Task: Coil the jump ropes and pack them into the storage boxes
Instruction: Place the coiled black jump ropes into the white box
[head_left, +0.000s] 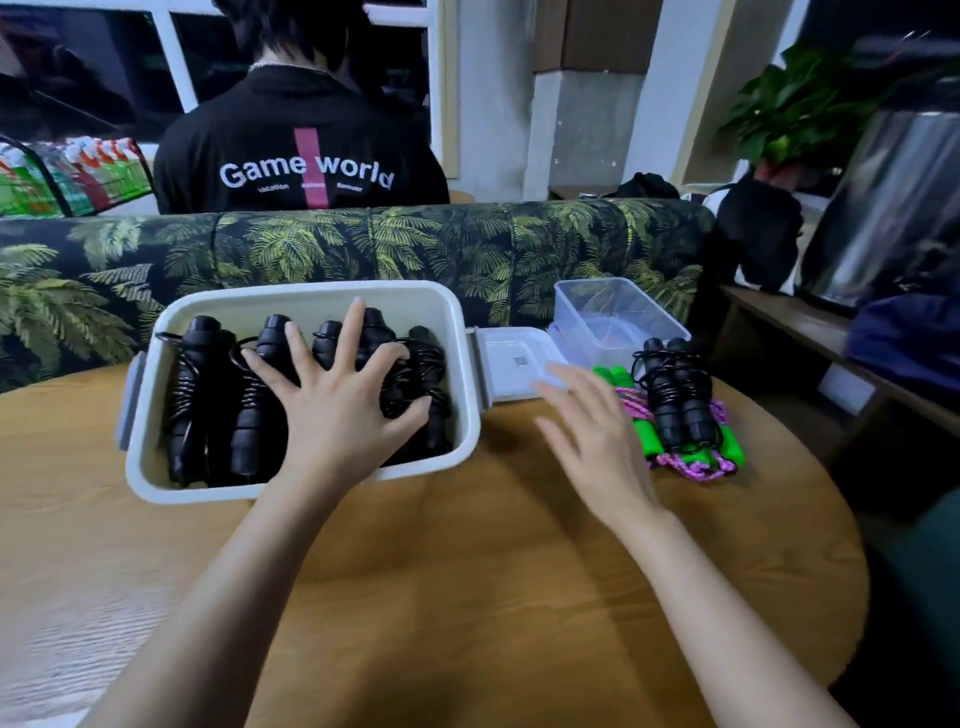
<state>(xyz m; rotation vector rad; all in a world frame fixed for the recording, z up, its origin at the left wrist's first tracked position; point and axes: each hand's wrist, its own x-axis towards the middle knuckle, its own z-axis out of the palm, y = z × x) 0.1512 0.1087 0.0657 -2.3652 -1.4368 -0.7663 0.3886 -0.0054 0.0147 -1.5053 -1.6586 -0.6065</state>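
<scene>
Round wooden table (467, 597) fills the lower frame, with both forearms reaching across it. At centre left the left hand (337, 410) rests with fingers (353, 332) spread flat on the black jump ropes (197, 395) coiled side by side in the white storage box (311, 296), gripping nothing. Right of centre the blurred right hand (597, 441) hovers open and empty, near a coiled black rope (675, 400) lying on a green-handled pink rope (696, 467). Behind sit a clear box (618, 312) and a white lid (509, 364)
</scene>
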